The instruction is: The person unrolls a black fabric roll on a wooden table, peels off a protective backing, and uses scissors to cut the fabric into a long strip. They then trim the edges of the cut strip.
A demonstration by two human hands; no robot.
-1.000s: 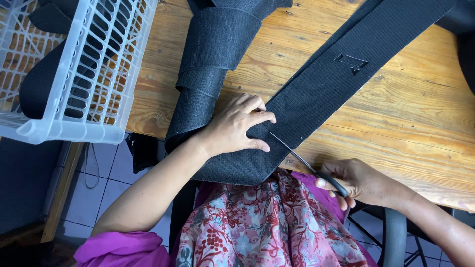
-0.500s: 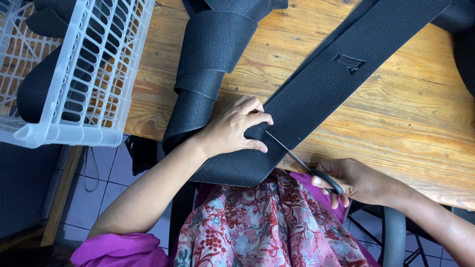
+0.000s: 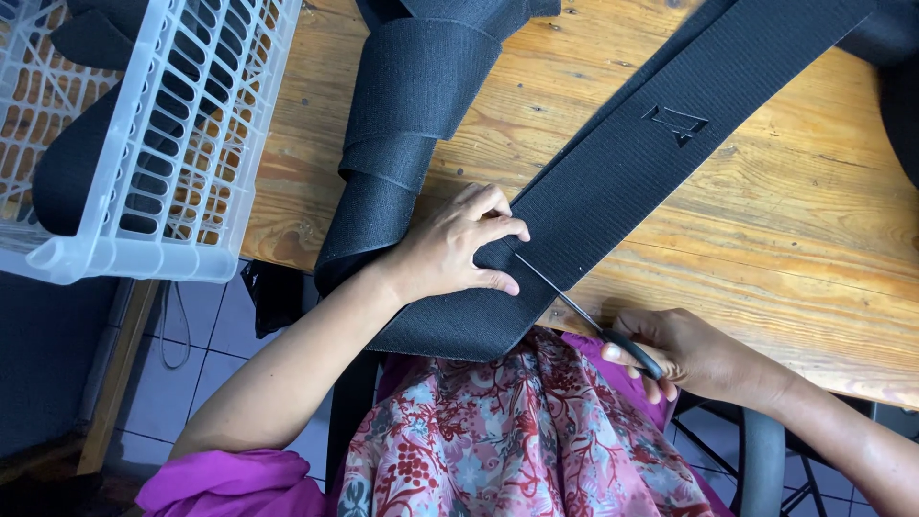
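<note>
A wide black woven band point(image 3: 632, 163) runs diagonally across the wooden table point(image 3: 785, 249), its near end hanging over the front edge onto my lap. My left hand point(image 3: 458, 251) lies flat on that near end, fingers pressing it down. My right hand point(image 3: 691, 354) grips the dark handles of a pair of scissors point(image 3: 586, 313) at the table's edge. The thin blades reach up and left across the band, their tip just below my left fingers. A second stretch of black band point(image 3: 397, 124) lies folded in loops to the left.
A white plastic lattice basket point(image 3: 144, 163) holding more black band juts over the table's left end. A small cut-out mark point(image 3: 678, 123) shows on the band further up. My flowered skirt point(image 3: 522, 440) and tiled floor lie below the table edge.
The scissors have pushed a little further up and left across the band. My left hand has stayed pressed on the same spot.
</note>
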